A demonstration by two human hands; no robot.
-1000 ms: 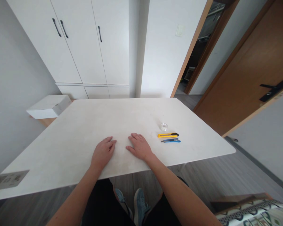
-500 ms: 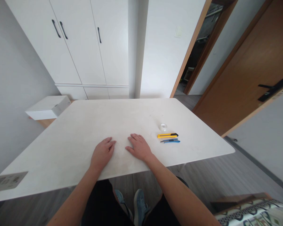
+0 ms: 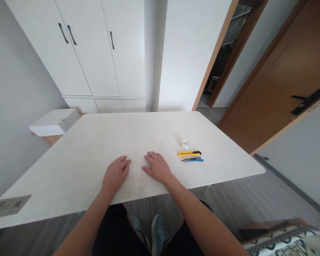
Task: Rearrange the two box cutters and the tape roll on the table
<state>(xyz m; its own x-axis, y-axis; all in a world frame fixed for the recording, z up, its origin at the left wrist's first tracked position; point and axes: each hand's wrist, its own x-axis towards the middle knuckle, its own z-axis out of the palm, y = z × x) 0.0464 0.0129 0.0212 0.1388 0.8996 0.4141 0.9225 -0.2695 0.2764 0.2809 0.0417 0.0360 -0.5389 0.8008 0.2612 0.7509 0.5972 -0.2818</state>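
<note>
Two hands lie flat on the white table (image 3: 77, 149) near its front edge: we have our left hand (image 3: 114, 175) and right hand (image 3: 157, 168) palm down, fingers spread, side by side with a small gap, gripping nothing. Off to the right of our right hand, apart from it, sit a yellow knife (image 3: 189, 153), a blue knife (image 3: 193, 160) just in front of it, and a clear tape roll (image 3: 184, 144) just behind.

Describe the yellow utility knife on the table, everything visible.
The yellow utility knife is a slim, plastic-looking cutter with a black end pointing right. It lies flat on the white table, lengthwise left to right, between a small clear tape roll behind it and a blue tool in front. Nothing touches it; the right hand rests apart, to its left.
</note>
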